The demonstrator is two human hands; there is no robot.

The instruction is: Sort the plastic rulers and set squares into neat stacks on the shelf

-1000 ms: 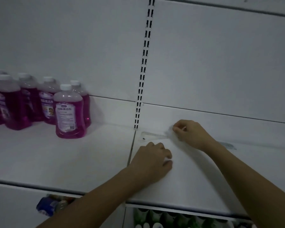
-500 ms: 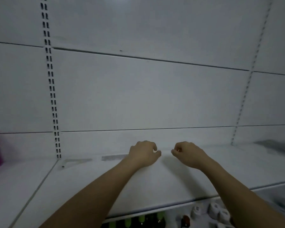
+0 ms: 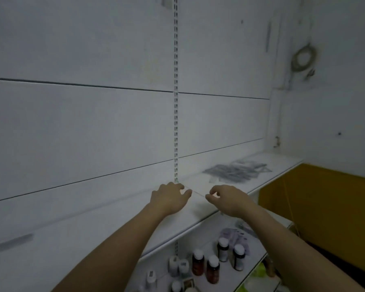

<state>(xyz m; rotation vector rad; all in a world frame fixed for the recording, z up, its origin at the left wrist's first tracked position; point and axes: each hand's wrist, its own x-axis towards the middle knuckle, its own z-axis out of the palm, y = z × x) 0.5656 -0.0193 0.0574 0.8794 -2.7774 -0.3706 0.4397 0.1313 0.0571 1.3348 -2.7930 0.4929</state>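
Above the white shelf (image 3: 105,226), both hands pinch 1 clear ruler (image 3: 195,192): left hand (image 3: 170,198) on its 9 o'clock end, right hand (image 3: 228,200) at 3 o'clock. A loose pile of transparent rulers and set squares (image 3: 236,171) lies at 1 o'clock, well apart (blurred). Small bottles (image 3: 207,266) stand below.

I am noting dark, white-capped bottles (image 3: 213,268) standing on the lower shelf (image 3: 230,277), and a yellow panel (image 3: 325,199) sitting right.
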